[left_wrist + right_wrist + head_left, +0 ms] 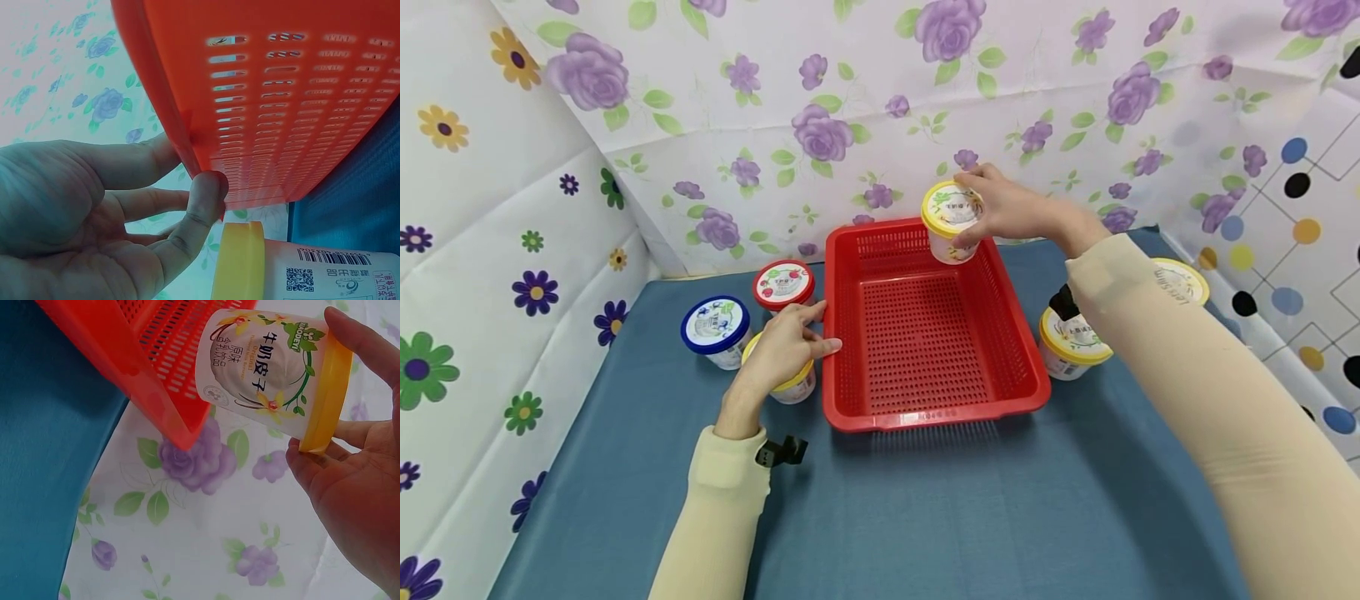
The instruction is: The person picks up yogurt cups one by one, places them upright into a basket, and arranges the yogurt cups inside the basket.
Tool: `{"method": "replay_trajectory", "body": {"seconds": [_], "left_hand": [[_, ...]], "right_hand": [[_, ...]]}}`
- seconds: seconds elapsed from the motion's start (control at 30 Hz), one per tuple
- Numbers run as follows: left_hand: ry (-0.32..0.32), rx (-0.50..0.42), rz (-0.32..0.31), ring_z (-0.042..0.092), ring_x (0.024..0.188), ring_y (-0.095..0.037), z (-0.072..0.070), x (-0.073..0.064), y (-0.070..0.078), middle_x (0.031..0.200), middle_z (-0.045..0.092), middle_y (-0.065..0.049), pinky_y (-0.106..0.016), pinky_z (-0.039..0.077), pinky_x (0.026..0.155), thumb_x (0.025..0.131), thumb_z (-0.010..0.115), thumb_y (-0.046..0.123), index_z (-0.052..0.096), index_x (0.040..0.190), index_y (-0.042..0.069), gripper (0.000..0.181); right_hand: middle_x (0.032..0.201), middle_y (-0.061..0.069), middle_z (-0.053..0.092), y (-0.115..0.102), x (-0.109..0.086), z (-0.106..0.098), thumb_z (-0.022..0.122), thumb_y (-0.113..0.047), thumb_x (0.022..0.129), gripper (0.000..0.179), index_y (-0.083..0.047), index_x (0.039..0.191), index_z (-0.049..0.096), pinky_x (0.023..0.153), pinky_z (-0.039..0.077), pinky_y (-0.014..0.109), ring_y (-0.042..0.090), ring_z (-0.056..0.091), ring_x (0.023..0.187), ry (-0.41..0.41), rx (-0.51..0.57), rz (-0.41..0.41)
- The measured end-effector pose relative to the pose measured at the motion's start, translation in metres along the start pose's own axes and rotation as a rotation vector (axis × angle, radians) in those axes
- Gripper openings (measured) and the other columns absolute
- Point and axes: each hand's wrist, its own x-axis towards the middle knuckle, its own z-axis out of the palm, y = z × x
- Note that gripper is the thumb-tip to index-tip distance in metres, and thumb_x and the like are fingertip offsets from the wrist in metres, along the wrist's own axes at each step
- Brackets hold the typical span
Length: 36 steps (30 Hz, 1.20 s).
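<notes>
Left hand (781,346) is pinching the red basket (925,418) by its rim while right hand (1018,208) is gripping a yellow-lidded tub (950,208) at the far corner, apparently for loading, with lowering likely needed next.

Right hand (359,475) gripping round white floral-printed tub (262,369) by yellow lid (332,394). Beyond grip: red perforated plastic basket (153,397); farther out, blue cloth (56,419). Behind grip: purple-flowered white sheet (194,547).

I note: red basket (925,419); white tub (250,369) with yellow lid (332,394), green vine print; blue table (925,517); white backdrop (715,142), purple roses (822,133); cream sleeves (722,500). Far-right pot (1187,275), half hidden, seems yellow-lidded.
</notes>
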Motion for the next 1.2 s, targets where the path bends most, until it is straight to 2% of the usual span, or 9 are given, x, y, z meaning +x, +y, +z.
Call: {"method": "replay_trajectory", "body": {"seconds": [0.13,0.23,0.4,0.63,0.97,1.2], "left_hand": [[-0.013,-0.015,-0.006,0.067,0.098,-0.030,0.000,0.000,0.001,0.115,0.070,-0.017,-0.046,0.061,0.082,0.098,0.073,0.013,0.037,0.161,0.006,0.073],[-0.018,-0.016,-0.002,0.067,0.099,-0.030,0.000,0.000,0.001,0.116,0.070,-0.018,-0.046,0.061,0.083,0.098,0.073,0.014,0.037,0.161,0.006,0.073],[-0.031,-0.029,-0.003,0.068,0.103,-0.032,0.000,-0.001,0.001,0.120,0.069,-0.019,-0.048,0.061,0.086,0.099,0.072,0.013,0.035,0.162,0.005,0.073],[-0.068,-0.086,0.002,0.067,0.114,-0.036,0.001,0.000,-0.002,0.137,0.061,-0.022,-0.054,0.058,0.094,0.101,0.068,0.013,0.029,0.164,0.004,0.075],[-0.112,-0.157,0.011,0.069,0.111,-0.037,-0.001,-0.001,-0.001,0.132,0.060,-0.025,-0.056,0.056,0.097,0.102,0.064,0.011,0.019,0.166,0.004,0.079],[-0.125,-0.197,0.004,0.069,0.111,-0.036,-0.001,-0.001,-0.002,0.129,0.061,-0.024,-0.051,0.058,0.095,0.102,0.063,0.009,0.019,0.166,0.004,0.078]], "right_hand": [[0.164,0.022,0.015,0.000,0.002,0.004,0.083,-0.025,0.089,0.104,-0.003,0.166,0.017,0.107,0.038,0.049,0.036,0.041,0.128,-0.002,0.003,-0.004],[0.164,0.022,0.016,0.000,0.003,0.006,0.083,-0.023,0.089,0.103,-0.003,0.166,0.017,0.107,0.038,0.048,0.036,0.041,0.128,-0.008,0.012,0.001],[0.162,0.022,0.018,-0.001,0.004,0.009,0.083,-0.022,0.089,0.103,-0.003,0.166,0.017,0.109,0.037,0.049,0.036,0.040,0.131,-0.012,0.025,0.000],[0.161,0.019,0.019,-0.003,0.004,0.010,0.084,-0.023,0.089,0.106,-0.003,0.166,0.015,0.110,0.036,0.047,0.034,0.038,0.131,-0.018,0.031,-0.001],[0.160,0.019,0.021,-0.002,0.007,0.013,0.085,-0.023,0.088,0.106,-0.002,0.166,0.016,0.109,0.037,0.047,0.034,0.037,0.132,-0.015,0.039,-0.007],[0.161,0.017,0.021,-0.006,0.010,0.017,0.084,-0.025,0.088,0.105,-0.004,0.166,0.016,0.108,0.037,0.048,0.035,0.035,0.134,-0.029,0.034,-0.012]]}}
